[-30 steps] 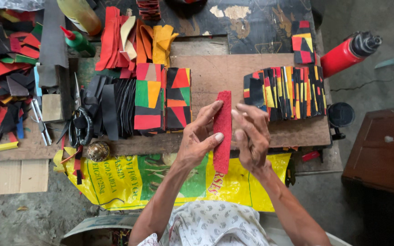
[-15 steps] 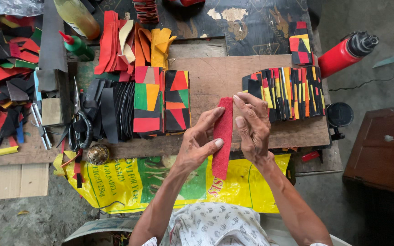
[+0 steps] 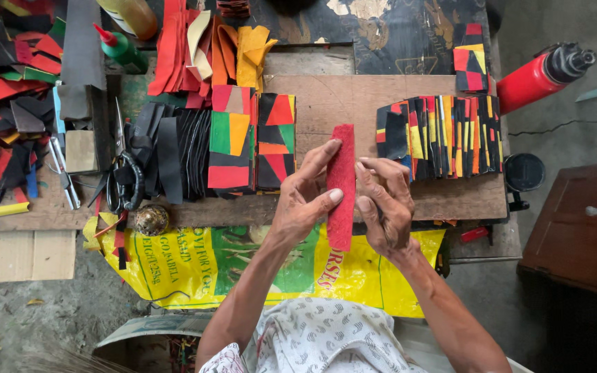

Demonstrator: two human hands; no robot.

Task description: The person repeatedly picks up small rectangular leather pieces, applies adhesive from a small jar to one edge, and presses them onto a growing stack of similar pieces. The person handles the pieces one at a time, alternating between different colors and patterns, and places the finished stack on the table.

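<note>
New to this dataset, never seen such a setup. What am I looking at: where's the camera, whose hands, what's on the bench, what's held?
There is no machine here: a person works with bare hands, and the single camera sits on their head, looking straight down. The left hand and right hand together hold a long red strip upright between the fingers, above the wooden board. On the board lie stacks of patchwork pieces in red, green, yellow and black, a fanned row of similar pieces, black strips and scissors. A red bottle lies at the right, and a yellow sack hangs below the board.
</note>
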